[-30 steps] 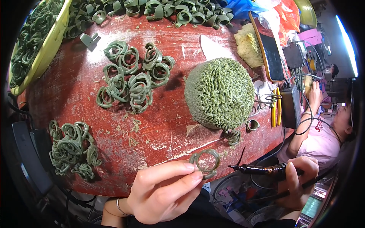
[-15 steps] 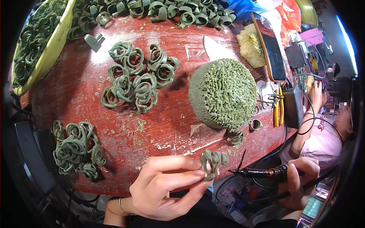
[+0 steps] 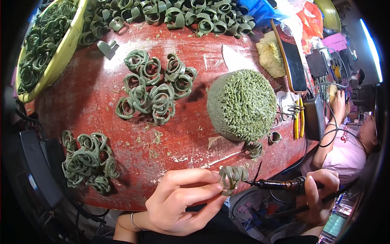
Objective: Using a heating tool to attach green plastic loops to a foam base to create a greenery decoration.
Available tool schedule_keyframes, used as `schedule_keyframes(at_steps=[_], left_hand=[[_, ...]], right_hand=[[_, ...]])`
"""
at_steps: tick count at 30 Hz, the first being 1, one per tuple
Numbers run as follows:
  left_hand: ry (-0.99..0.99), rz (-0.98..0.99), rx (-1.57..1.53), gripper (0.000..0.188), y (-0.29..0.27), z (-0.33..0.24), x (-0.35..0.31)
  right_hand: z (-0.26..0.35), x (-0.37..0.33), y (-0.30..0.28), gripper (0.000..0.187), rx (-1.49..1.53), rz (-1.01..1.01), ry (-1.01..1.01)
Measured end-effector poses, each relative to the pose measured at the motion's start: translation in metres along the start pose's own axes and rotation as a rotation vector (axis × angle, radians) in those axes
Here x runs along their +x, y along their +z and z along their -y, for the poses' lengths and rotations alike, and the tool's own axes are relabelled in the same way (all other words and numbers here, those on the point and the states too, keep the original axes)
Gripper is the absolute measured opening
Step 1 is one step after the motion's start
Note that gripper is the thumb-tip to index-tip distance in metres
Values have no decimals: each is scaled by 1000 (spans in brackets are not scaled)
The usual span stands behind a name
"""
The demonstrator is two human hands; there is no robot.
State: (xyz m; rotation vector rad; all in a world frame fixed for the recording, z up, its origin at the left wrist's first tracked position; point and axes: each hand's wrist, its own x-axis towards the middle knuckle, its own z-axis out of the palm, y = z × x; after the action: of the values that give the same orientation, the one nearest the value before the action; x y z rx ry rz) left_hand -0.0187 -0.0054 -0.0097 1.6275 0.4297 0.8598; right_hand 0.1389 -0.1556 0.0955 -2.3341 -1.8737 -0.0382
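Observation:
My left hand pinches a green wax ring with coiled bands between thumb and fingertips, just off the table's front edge. In my right hand is a dark, corded wax pen, its thin bent tip pointing left. That tip is at the ring's right side; whether it touches I cannot tell. Just beyond stands a round block with a rough, crumbly green top. A small coiled wax piece lies against its near side, and a plain green ring lies to its right.
Two clusters of coiled rings, a middle one and a left one, lie on the red table. A yellow basin of rings, plain green rings, a phone and yellow-handled pliers surround them. A co-worker sits at right.
The ring has turned in my left fingers, and the pen's tip is now closer to it. The whole view has shifted slightly, moving the table things right and down.

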Motion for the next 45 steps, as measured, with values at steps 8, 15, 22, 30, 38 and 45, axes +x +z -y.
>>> schedule_keyframes(at_steps=[8,15,22,30,38,45], left_hand=[[-36,-69,-35,33,1,1,-2],[57,-12,198,35,2,-2,1],[121,27,275,34,1,-2,5],[108,-8,302,33,6,-5,2],[-77,-80,172,21,13,-10,-6],[-240,-100,-359,18,3,-11,2]], right_hand=[[-11,-9,10,38,49,-24,52],[-19,-12,66,35,294,-228,321],[-15,-15,78,32,356,-219,360],[-20,-17,74,29,400,-279,416],[-55,-5,93,24,374,-477,591],[-56,-13,99,21,287,-441,644]])
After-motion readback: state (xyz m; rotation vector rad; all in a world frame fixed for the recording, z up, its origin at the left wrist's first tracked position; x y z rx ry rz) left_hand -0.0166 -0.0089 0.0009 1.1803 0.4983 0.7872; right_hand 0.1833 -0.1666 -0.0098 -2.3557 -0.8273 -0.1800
